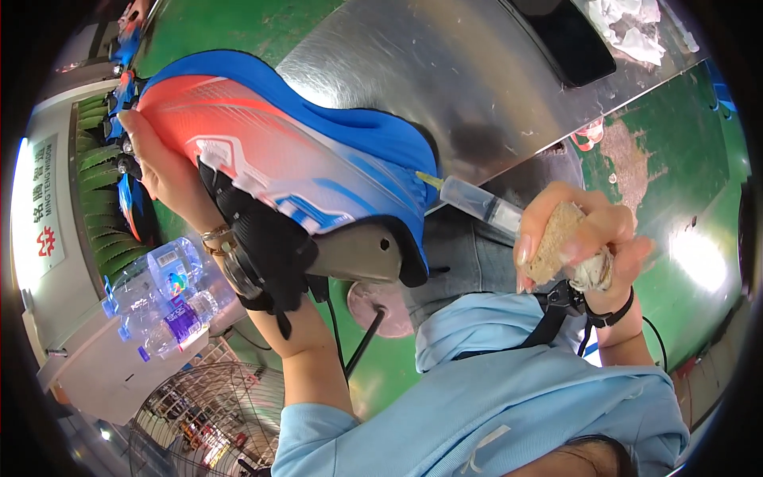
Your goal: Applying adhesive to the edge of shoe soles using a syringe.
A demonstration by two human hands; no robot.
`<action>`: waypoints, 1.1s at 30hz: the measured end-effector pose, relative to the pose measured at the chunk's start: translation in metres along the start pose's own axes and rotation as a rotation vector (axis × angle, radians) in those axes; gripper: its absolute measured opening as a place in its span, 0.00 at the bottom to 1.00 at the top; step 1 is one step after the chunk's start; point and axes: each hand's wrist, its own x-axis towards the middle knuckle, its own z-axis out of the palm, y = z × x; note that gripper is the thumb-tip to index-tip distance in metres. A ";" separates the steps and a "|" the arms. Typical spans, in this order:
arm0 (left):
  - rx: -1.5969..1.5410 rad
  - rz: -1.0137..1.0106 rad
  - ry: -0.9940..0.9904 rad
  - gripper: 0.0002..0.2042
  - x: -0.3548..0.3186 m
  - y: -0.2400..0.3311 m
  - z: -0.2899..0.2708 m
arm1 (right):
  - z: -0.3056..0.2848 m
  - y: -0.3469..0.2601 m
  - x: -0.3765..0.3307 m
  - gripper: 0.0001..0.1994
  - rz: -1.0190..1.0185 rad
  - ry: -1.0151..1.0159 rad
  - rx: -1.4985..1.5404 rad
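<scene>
Running shoe in blue, orange and white fills the centre of the frame, mounted on a grey shoe last and tipped on its side, toe toward ten o'clock and heel toward four o'clock. At nine o'clock the left hand curls its fingers around the toe end, gripping it from behind, a bracelet at the wrist. At three o'clock the right hand closes tight around a brownish, crumbly block and, with it, a clear syringe whose yellow tip points at the shoe's heel edge, just short of touching it. A black strap rings that wrist. A stainless steel worktable spreads behind the shoe toward twelve o'clock, carrying a black tray and crumpled white paper at one o'clock. Clear plastic water bottles lie at eight o'clock, a wire fan guard at seven. Green floor shows at right. The person's light blue shirt crowds the lower edge.
</scene>
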 end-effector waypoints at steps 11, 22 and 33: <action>-0.011 -0.376 -0.113 0.21 -0.003 -0.028 -0.019 | 0.008 0.001 0.014 0.35 0.044 0.022 -0.091; 0.243 -0.470 0.048 0.13 -0.096 0.014 -0.095 | 0.017 0.008 0.032 0.34 0.119 -0.042 -0.206; -0.103 -0.808 -0.307 0.23 -0.221 0.036 -0.093 | 0.030 0.007 0.017 0.30 0.158 0.041 -0.205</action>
